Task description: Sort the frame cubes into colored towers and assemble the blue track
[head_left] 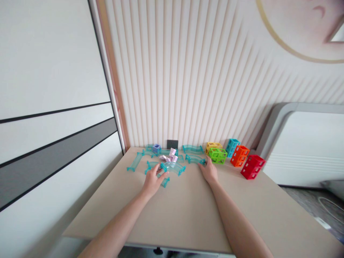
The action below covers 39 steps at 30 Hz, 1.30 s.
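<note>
My left hand (152,182) pinches one end of a clear teal curved track piece (174,167), its thumb and fingers around the end connector. Other teal track pieces lie under and beside that hand, partly hidden by it. My right hand (210,172) has its thumb and index finger around the right end of another teal curved track piece (194,159), which rests on the table. Just beyond the held left piece sits a small heap of pale pink blocks (172,156). A green open-frame block (218,156) stands right beside my right fingers.
More teal tracks lie at the back, including a straight one (135,162) at left and a curved one (192,148). Yellow (213,144), blue (232,147), orange (239,156) and red (252,167) frame blocks stand at right. A ribbed wall (177,79) closes the table's back.
</note>
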Tool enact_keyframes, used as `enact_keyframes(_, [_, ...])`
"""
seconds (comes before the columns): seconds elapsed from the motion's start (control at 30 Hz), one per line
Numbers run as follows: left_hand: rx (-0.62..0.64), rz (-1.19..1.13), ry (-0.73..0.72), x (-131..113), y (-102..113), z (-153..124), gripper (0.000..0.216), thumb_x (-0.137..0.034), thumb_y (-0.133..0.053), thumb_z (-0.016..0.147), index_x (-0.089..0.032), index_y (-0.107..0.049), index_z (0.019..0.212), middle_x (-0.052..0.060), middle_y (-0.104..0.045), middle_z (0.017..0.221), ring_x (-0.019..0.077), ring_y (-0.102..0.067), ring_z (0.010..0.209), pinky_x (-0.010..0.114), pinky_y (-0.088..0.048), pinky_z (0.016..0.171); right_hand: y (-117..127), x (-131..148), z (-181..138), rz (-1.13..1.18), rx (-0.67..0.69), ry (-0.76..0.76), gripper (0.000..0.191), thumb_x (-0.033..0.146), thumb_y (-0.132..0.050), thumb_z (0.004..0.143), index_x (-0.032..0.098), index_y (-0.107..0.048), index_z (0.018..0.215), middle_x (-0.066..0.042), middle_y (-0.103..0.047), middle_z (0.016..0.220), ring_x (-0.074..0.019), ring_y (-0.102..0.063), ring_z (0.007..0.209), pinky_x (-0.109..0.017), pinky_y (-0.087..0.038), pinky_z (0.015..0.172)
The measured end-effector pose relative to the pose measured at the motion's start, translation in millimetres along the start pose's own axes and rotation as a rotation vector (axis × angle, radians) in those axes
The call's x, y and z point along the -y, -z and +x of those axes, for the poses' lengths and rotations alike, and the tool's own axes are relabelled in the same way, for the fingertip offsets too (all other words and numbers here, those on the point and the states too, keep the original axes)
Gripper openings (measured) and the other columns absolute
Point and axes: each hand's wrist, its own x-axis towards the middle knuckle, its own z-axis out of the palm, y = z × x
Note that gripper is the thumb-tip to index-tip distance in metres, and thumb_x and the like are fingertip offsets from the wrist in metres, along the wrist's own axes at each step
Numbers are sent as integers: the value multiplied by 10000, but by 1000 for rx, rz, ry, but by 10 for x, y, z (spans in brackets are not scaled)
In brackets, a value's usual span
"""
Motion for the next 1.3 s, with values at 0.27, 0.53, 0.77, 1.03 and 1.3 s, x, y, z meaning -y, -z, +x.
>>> enact_keyframes(0.27, [8,6,-4,-43,11,0,417,-446,-731,778,-189,-649,1096,84,-781,985,265,-764,943,385,-622,855,-16,6,0,21,-45,25,692,456,-604,873,147,-418,1464,-164,-667,1273,-310,-627,1188,-389,-472,968])
enact_keyframes(0.53, [19,-1,-8,-74,8,6,403,-437,-728,774,-192,-643,1083,57,-778,976,255,-765,932,379,-621,866,-4,1,22,41,-68,77,462,410,-584,887,166,-612,1278,-139,-708,1165,-283,-654,1103,-374,-483,944])
enact_keyframes(0.77, [15,-7,-3,-72,8,3,405,-458,-726,772,-202,-643,1075,54,-778,977,261,-763,944,388,-624,863,5,14,-1,42,-81,89,423,397,-589,885,190,-632,1252,-120,-714,1143,-270,-658,1075,-364,-487,924])
enact_keyframes(1.03, [4,1,-4,-84,15,3,398,-444,-726,773,-195,-643,1072,64,-782,967,263,-768,924,381,-625,843,160,307,-179,132,-250,292,465,476,-486,949,182,-592,1294,-154,-637,1298,-305,-561,1230,-452,-421,1027])
enact_keyframes(1.3, [-21,11,-4,-66,39,15,358,-432,-707,813,-199,-634,1076,82,-781,1037,266,-762,966,388,-613,873,202,893,-731,313,-12,644,502,511,-651,899,244,-583,1318,-96,-719,1131,-280,-659,1078,-429,-484,969])
